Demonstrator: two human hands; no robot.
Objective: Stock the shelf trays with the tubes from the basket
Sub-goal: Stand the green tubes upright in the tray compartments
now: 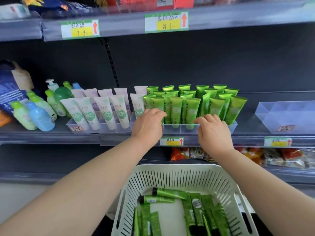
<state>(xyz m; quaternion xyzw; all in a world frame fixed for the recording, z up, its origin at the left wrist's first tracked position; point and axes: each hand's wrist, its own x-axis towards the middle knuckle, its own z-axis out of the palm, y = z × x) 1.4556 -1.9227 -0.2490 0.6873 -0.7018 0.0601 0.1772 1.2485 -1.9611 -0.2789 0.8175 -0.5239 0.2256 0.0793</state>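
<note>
Left hand [148, 123] and right hand [213, 132], loose-fingered and holding nothing, touch the clear tray's [179, 131] upright green tubes [175, 108], while the basket [170, 168] nearer holds loose tubes [167, 193] lying flat.

Two arms show, both bare along all the length in view; the left forearm [88, 176] is broad and smooth; the right forearm [252, 172] is alike, narrowing to the wrist; the left hand [148, 124] and the right hand [214, 132] are bare too, with rounded backs and shortish fingers; the nails are too blurred to judge.
</note>
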